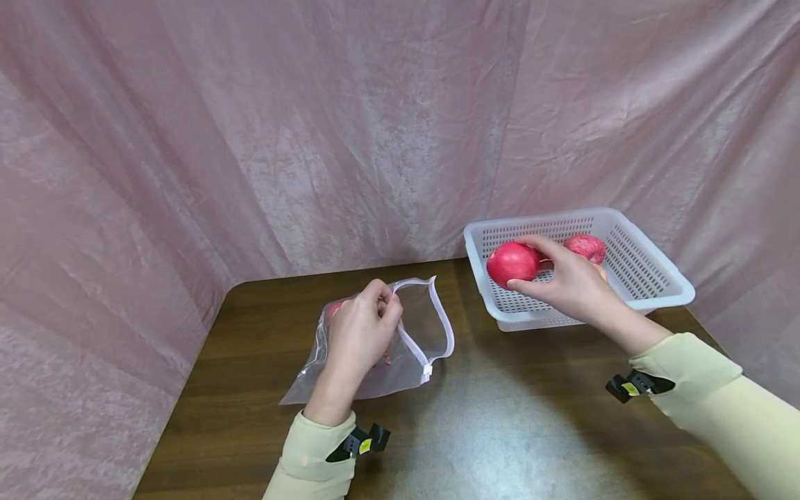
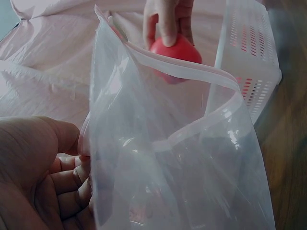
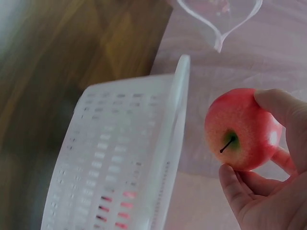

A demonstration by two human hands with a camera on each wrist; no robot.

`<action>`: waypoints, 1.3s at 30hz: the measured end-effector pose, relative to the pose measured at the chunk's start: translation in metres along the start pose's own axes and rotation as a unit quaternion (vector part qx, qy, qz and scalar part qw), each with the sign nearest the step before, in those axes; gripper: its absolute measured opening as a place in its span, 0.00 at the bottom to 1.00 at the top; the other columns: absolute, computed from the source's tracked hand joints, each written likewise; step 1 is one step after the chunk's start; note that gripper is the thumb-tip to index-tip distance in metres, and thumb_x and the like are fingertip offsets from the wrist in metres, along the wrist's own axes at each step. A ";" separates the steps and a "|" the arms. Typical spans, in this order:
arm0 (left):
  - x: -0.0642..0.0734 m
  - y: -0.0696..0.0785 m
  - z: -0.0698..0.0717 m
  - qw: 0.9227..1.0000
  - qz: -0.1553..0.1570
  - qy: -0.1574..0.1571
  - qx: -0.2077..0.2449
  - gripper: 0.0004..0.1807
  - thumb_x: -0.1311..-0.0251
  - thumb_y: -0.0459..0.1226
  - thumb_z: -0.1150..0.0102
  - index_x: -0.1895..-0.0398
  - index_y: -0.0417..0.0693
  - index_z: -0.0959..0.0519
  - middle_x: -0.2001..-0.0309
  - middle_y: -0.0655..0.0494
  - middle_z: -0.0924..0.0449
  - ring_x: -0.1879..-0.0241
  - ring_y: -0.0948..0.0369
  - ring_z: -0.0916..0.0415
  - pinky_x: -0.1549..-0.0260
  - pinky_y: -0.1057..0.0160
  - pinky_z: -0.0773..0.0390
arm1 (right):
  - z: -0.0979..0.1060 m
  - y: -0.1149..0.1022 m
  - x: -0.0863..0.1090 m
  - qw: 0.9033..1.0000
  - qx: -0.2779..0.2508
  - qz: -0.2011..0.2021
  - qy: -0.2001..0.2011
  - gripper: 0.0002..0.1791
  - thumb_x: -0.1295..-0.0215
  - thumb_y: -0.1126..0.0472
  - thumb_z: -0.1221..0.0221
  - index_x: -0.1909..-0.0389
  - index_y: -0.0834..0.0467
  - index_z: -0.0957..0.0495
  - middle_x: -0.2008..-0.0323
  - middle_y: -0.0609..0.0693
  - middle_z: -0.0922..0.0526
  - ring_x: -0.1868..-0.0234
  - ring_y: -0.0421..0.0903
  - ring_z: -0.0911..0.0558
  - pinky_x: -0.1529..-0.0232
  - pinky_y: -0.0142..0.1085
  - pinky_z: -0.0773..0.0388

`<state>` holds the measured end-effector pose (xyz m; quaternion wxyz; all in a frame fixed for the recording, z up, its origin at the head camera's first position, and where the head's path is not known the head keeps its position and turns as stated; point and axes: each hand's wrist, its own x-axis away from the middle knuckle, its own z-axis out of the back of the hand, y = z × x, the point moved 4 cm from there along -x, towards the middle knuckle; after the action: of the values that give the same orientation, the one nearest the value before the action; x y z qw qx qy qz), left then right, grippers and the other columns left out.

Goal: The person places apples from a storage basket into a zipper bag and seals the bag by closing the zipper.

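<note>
My right hand (image 1: 571, 281) grips a red apple (image 1: 512, 264) between thumb and fingers, over the left side of a white perforated basket (image 1: 650, 278). In the right wrist view the same apple (image 3: 240, 132) shows its dark stem and a yellowish hollow around it. With thumb and fingertips my left hand (image 1: 362, 330) pinches the rim of a clear zip bag (image 1: 400, 378). The bag's white-edged mouth gapes toward the basket, its slider (image 1: 428, 369) at the near corner. Something red (image 1: 334, 310) shows inside the bag, partly hidden by the left hand.
Another red apple (image 1: 585, 246) lies in the basket, with a paler fruit (image 1: 601, 271) partly hidden behind the right hand. Basket and bag are on a dark wooden table (image 1: 262, 333). A pink curtain (image 1: 375, 139) hangs behind the table and along its sides.
</note>
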<state>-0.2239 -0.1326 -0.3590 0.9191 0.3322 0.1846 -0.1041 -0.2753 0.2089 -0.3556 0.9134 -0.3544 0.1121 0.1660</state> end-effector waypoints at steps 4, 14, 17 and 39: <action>0.000 0.000 0.000 1.000 -0.001 0.003 -0.002 0.06 0.27 0.38 0.42 0.65 0.52 0.20 0.80 0.66 0.24 0.84 0.65 0.30 0.82 0.57 0.30 | -0.004 -0.010 0.002 0.999 -0.032 0.015 0.004 0.39 0.39 0.55 0.19 0.28 0.54 0.23 0.39 0.56 0.16 0.47 0.56 0.12 0.46 0.45 0.17; 0.000 0.000 0.002 1.000 -0.003 0.005 -0.002 0.06 0.27 0.38 0.42 0.65 0.53 0.20 0.80 0.67 0.24 0.84 0.65 0.30 0.81 0.57 0.29 | -0.020 -0.031 0.005 0.997 -0.058 0.059 -0.007 0.40 0.41 0.58 0.17 0.28 0.54 0.22 0.38 0.53 0.16 0.46 0.54 0.13 0.44 0.54 0.17; 0.000 0.000 0.002 1.000 -0.002 0.006 -0.001 0.06 0.27 0.38 0.42 0.65 0.53 0.20 0.80 0.66 0.24 0.84 0.65 0.30 0.81 0.57 0.29 | -0.028 -0.038 0.006 0.995 -0.063 0.073 -0.014 0.40 0.41 0.59 0.18 0.28 0.55 0.22 0.38 0.54 0.16 0.46 0.54 0.13 0.43 0.55 0.17; 0.000 0.001 0.002 1.000 0.002 0.001 0.007 0.06 0.27 0.37 0.42 0.65 0.52 0.20 0.80 0.66 0.23 0.84 0.64 0.29 0.83 0.58 0.28 | -0.078 -0.069 0.012 0.987 -0.081 0.124 -0.058 0.41 0.44 0.59 0.17 0.29 0.57 0.22 0.36 0.54 0.16 0.41 0.52 0.16 0.41 0.54 0.17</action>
<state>-0.2233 -0.1331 -0.3570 0.9168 0.3389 0.1842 -0.1031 -0.2450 0.1106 -0.3739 0.8591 -0.4001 0.0880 0.3069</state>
